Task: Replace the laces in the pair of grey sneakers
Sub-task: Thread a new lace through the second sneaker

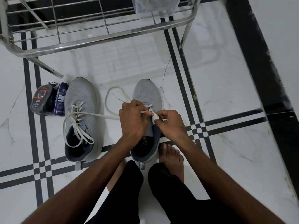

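Head view, my left hand (132, 120) and right hand (169, 122) fingers both pinching the flat white lace (111, 117) over the right grey mesh sneaker (147, 94), other grey sneaker (82, 97) beside it

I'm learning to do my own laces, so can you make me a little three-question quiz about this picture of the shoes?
1. True or false: both hands are working on the right sneaker.
2. Which things lie on the floor beside the left sneaker? A) a blister pack and a dark can B) a pair of socks C) a brush
3. Fill in: the white lace trails across the floor between the two ____.

Key:
1. True: the left hand and right hand both pinch the lace over its eyelets.
2. A: the blister pack and dark can.
3. sneakers.
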The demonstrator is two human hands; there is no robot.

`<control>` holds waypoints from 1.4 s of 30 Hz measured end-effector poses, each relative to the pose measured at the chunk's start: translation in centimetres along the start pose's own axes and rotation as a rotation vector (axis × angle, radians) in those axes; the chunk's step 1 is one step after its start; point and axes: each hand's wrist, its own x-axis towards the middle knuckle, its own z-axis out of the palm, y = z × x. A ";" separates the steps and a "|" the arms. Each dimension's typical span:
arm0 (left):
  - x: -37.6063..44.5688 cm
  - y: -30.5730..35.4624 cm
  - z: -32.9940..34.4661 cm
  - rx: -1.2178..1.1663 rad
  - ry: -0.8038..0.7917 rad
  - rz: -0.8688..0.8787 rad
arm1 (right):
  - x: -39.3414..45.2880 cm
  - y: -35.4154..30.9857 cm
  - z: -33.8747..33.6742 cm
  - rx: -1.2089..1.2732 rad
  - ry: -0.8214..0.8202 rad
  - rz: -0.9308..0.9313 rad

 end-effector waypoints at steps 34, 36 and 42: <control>-3.1 -2.7 -0.3 -0.333 0.146 -0.195 | 3.3 3.1 -4.3 0.449 0.379 0.348; -3.2 -2.8 -0.4 -0.313 0.124 -0.186 | 3.5 5.0 -7.7 0.605 0.580 0.515; -3.8 -2.0 -0.5 -0.255 0.026 -0.141 | 0.3 4.0 -6.0 -0.379 0.596 0.064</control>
